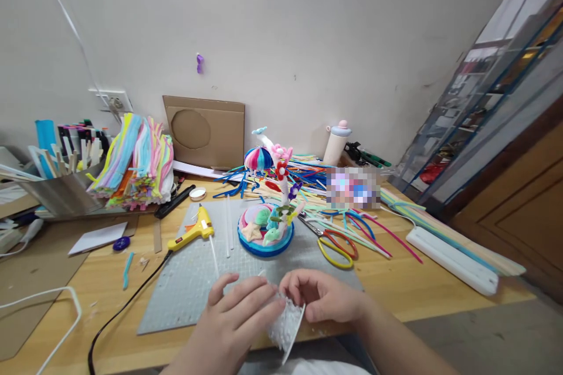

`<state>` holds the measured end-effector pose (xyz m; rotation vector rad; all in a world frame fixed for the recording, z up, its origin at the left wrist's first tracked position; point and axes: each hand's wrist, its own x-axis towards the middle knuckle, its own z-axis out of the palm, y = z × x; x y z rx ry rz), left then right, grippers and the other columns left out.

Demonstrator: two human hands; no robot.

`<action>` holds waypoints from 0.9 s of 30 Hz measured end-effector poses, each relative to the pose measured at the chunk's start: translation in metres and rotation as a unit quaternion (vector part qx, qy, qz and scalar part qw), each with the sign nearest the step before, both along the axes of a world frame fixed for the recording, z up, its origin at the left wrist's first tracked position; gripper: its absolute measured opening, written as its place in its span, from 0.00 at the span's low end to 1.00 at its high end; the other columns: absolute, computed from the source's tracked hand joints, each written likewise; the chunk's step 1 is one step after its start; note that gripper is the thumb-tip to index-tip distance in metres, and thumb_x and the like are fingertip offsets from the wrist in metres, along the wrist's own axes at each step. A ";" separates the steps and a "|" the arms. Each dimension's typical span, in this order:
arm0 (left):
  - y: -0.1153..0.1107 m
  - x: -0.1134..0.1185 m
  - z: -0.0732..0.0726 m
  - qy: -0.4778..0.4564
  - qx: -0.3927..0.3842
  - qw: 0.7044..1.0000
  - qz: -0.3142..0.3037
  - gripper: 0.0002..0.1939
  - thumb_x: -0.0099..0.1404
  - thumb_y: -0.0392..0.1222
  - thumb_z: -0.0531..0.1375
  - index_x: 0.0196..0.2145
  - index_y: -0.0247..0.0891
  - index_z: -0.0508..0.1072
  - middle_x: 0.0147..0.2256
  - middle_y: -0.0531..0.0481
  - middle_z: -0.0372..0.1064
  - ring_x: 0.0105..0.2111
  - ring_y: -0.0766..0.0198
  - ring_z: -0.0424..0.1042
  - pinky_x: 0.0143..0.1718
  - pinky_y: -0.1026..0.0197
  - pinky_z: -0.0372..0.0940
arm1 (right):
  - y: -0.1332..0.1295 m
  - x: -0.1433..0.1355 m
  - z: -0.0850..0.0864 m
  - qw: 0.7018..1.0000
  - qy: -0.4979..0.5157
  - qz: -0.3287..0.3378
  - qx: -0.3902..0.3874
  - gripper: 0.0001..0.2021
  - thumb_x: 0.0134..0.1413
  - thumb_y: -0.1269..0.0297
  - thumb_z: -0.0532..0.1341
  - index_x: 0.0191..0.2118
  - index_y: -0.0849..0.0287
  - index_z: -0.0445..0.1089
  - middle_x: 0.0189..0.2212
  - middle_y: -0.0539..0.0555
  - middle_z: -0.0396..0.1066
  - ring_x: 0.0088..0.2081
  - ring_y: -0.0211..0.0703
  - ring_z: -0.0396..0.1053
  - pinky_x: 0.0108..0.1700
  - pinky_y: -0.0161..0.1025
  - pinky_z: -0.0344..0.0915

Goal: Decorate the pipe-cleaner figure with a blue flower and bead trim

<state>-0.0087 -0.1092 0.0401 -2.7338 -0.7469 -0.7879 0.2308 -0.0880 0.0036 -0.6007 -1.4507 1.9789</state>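
Note:
Close to the table's front edge, my left hand (pixel 246 307) rests over a spool of clear beads (pixel 285 323), its fingers wrapped against the beaded side. My right hand (pixel 328 299) is at the spool's right side, fingers curled near its white rim; what its fingertips pinch, if anything, is too small to tell. Beyond the hands, on the grey cutting mat (pixel 176 293), stands a round blue-based pipe-cleaner ornament (pixel 266 246) with a starfish, flowers and a striped top. A yellow glue gun (pixel 193 234) lies left of it.
Orange-and-yellow-handled scissors (pixel 336 249) lie right of the ornament. Loose pipe cleaners (pixel 369 228) spread behind and to the right. A white power strip (pixel 453 261) is at the right. Bundled pipe cleaners (pixel 136 158), a metal container (pixel 65 193) and a black cable (pixel 127 299) are at the left.

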 end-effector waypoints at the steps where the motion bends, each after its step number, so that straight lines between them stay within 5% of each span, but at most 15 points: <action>1: -0.001 -0.002 -0.003 -0.015 0.017 1.000 0.006 0.23 0.62 0.25 0.51 0.49 0.48 0.69 0.47 0.59 0.73 0.50 0.70 0.66 0.60 0.61 0.34 | -0.002 -0.003 0.000 0.999 0.008 0.018 -0.034 0.25 0.33 0.54 0.73 0.36 0.59 0.64 0.37 0.51 0.65 0.35 0.36 0.65 0.38 0.33 0.61; 3: -0.003 -0.005 -0.007 -0.043 0.046 0.998 0.029 0.24 0.63 0.25 0.49 0.49 0.48 0.70 0.46 0.58 0.74 0.50 0.69 0.66 0.61 0.59 0.34 | -0.006 -0.006 -0.001 0.993 -0.016 0.078 -0.085 0.31 0.31 0.55 0.73 0.44 0.56 0.61 0.34 0.48 0.66 0.29 0.34 0.65 0.32 0.31 0.61; 6: -0.008 -0.013 -0.010 -0.054 0.071 0.995 0.054 0.24 0.64 0.26 0.49 0.51 0.49 0.68 0.45 0.57 0.74 0.50 0.68 0.68 0.61 0.58 0.37 | -0.007 -0.004 -0.002 0.986 -0.096 0.123 -0.064 0.22 0.41 0.54 0.69 0.39 0.61 0.66 0.22 0.45 0.63 0.20 0.29 0.58 0.23 0.26 0.54; 9: -0.012 -0.019 -0.008 -0.068 0.077 0.992 0.074 0.24 0.64 0.29 0.51 0.52 0.53 0.67 0.44 0.57 0.75 0.48 0.67 0.69 0.60 0.58 0.39 | -0.003 0.002 -0.002 0.995 -0.096 0.011 -0.038 0.16 0.50 0.52 0.64 0.30 0.63 0.68 0.16 0.43 0.56 0.16 0.27 0.48 0.18 0.26 0.45; 14: -0.008 -0.014 -0.009 -0.022 0.049 0.998 0.041 0.22 0.66 0.32 0.50 0.53 0.53 0.66 0.45 0.59 0.74 0.49 0.69 0.68 0.61 0.60 0.36 | 0.004 0.007 0.010 0.985 0.033 -0.163 -0.047 0.13 0.54 0.54 0.61 0.29 0.60 0.66 0.14 0.41 0.49 0.15 0.28 0.43 0.18 0.27 0.42; 18: 0.000 -0.003 -0.018 -0.023 -0.011 0.997 0.074 0.19 0.64 0.34 0.54 0.51 0.50 0.68 0.45 0.57 0.74 0.47 0.68 0.68 0.59 0.62 0.38 | -0.007 0.007 0.033 0.971 0.042 -0.216 0.097 0.13 0.52 0.54 0.62 0.26 0.59 0.69 0.32 0.54 0.68 0.33 0.39 0.66 0.36 0.37 0.63; 22: 0.003 0.002 -0.016 -0.060 -0.052 0.985 0.154 0.21 0.57 0.30 0.55 0.48 0.44 0.70 0.42 0.52 0.74 0.43 0.61 0.68 0.51 0.57 0.49 | -0.026 0.004 0.048 0.977 0.006 -0.115 0.179 0.16 0.55 0.52 0.59 0.24 0.57 0.71 0.40 0.56 0.75 0.48 0.48 0.68 0.56 0.52 0.52; 27: -0.001 0.006 -0.008 -0.056 -0.061 0.975 0.205 0.26 0.50 0.27 0.57 0.47 0.43 0.70 0.39 0.51 0.73 0.41 0.58 0.67 0.46 0.55 0.52 | -0.041 -0.005 0.049 0.986 0.010 -0.047 0.160 0.15 0.57 0.54 0.58 0.26 0.57 0.73 0.41 0.57 0.76 0.50 0.48 0.68 0.58 0.53 0.52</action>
